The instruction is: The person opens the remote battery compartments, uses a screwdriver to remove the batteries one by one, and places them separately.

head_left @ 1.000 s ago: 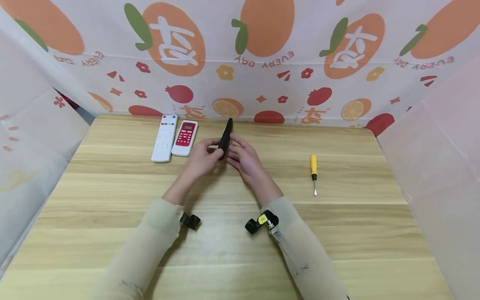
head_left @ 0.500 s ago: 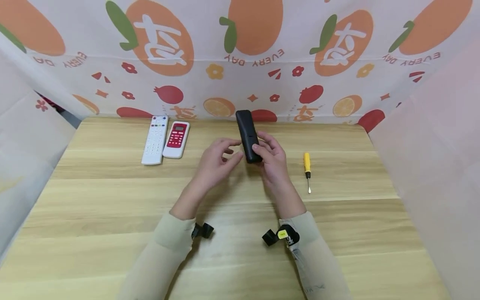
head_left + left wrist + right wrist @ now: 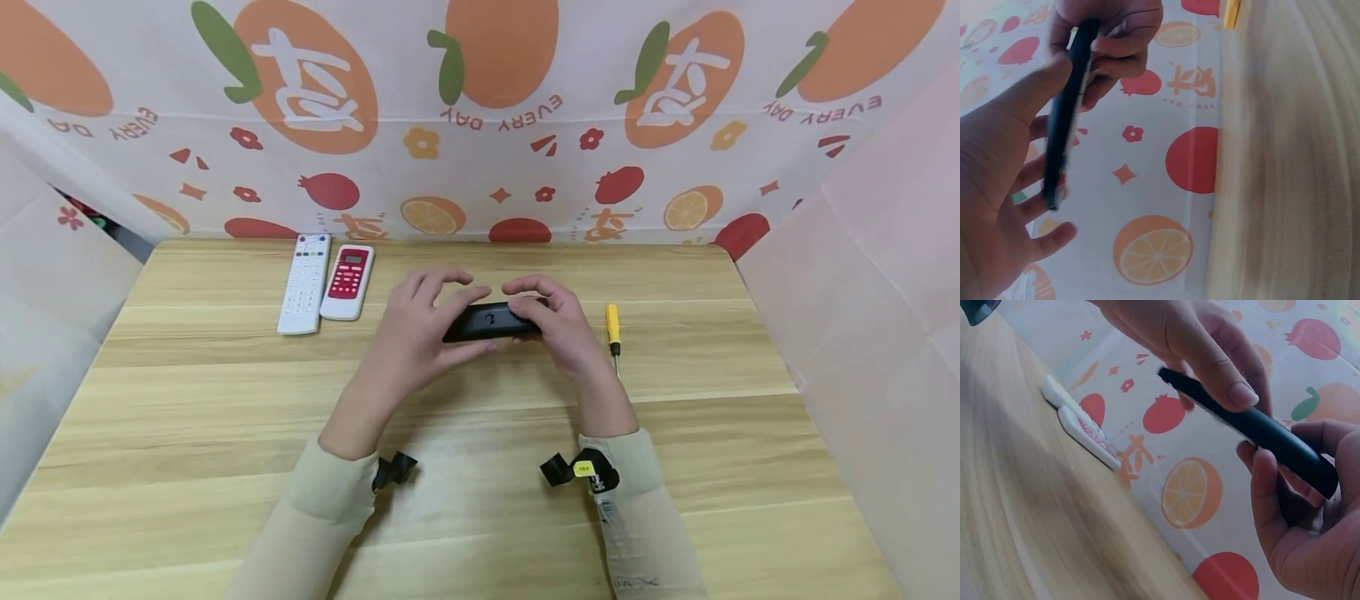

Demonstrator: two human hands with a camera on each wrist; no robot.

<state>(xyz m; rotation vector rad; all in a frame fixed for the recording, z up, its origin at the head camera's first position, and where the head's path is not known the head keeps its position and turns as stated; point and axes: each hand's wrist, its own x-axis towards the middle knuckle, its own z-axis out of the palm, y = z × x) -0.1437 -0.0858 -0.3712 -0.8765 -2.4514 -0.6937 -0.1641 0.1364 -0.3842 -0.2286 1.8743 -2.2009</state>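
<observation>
Between the hands, above the table, a black remote control point(image 3: 491, 320) lies crosswise in the head view, its plain back with a small mark showing. Coloured spots on its button side show edge-on in the left wrist view. My left hand point(image 3: 417, 333) is around its left end, thumb along the near edge, the other fingers reaching over the far side. At the opposite end my right hand point(image 3: 562, 329) grips it, seen closely in the right wrist view with fingers point(image 3: 1266, 487) on either side. The remote hides some fingertips.
A long white remote point(image 3: 303, 285) and a shorter white remote with a red face point(image 3: 348, 283) lie side by side at the back left. Right of the hands lies a yellow-handled screwdriver point(image 3: 612, 325), its tip partly covered by the right arm. A fruit-print cloth point(image 3: 465, 158) hangs behind the table.
The black remote has turned from on edge, to upright with its back showing, to crosswise. The left hand, apart from it half a second ago, has come around its left end.
</observation>
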